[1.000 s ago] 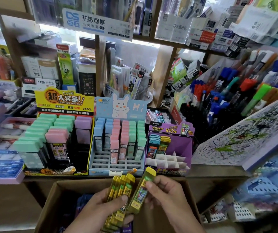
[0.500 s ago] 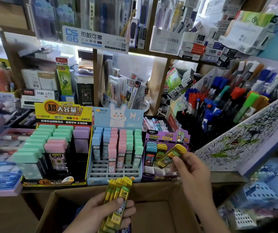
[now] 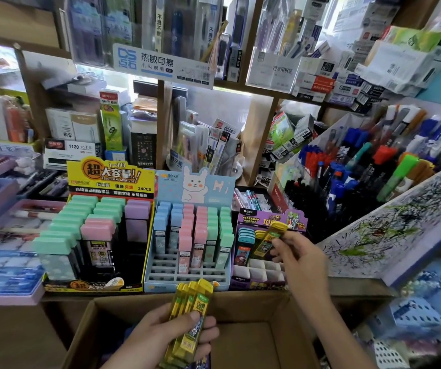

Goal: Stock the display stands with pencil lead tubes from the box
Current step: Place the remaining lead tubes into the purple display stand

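right hand [image 3: 298, 255] outstretched, pinching yellow tube [image 3: 270, 239] over purple stand [image 3: 262, 272] | left hand [image 3: 176, 334] gripping tube bundle [image 3: 188, 319] above box [image 3: 254, 339]

Wooden shelving [image 3: 260, 134] fills the rear, packed with boxed stationery. At the back of its middle bay a pale panel [image 3: 214, 107] is brightly lit. To the shelving's right, a scribbled sheet [image 3: 390, 230] slopes below racked markers [image 3: 374, 161].

Bare left hand [image 3: 155, 339], bare right hand [image 3: 299, 257] (forearms uncovered)
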Tool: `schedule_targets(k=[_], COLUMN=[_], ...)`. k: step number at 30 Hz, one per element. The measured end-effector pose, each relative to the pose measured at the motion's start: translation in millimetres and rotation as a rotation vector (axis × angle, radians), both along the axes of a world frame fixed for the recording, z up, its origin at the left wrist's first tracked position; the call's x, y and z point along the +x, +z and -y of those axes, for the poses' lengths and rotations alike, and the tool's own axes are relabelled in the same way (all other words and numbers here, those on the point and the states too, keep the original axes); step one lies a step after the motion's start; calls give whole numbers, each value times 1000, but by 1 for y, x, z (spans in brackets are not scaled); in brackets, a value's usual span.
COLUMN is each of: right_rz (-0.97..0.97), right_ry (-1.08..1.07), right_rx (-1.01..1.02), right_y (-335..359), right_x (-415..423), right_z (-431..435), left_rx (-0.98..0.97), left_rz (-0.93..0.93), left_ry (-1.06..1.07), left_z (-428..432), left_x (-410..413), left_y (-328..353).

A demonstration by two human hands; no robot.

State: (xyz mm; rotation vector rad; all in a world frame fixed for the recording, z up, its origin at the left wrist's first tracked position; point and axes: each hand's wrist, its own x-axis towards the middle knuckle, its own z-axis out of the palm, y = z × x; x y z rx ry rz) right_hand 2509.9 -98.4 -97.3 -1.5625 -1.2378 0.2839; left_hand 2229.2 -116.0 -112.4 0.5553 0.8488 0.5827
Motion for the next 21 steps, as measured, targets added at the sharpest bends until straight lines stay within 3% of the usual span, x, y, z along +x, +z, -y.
schedule_targets(k=[6, 16, 21], right_rz=[67, 401, 395], right_ry=[-11, -81, -92], right_rx=[-28, -244, -251], right_y=[-2, -9, -5], right_x=[0, -5, -6], right_z=[-3, -7, -8], left_rx=[1, 26, 33], left_rz=[8, -1, -22], left_ry=[-11, -18, -5], left_z=[-1, -1, 0], left_x=[0, 2, 3], left_y=[-1, -5, -5])
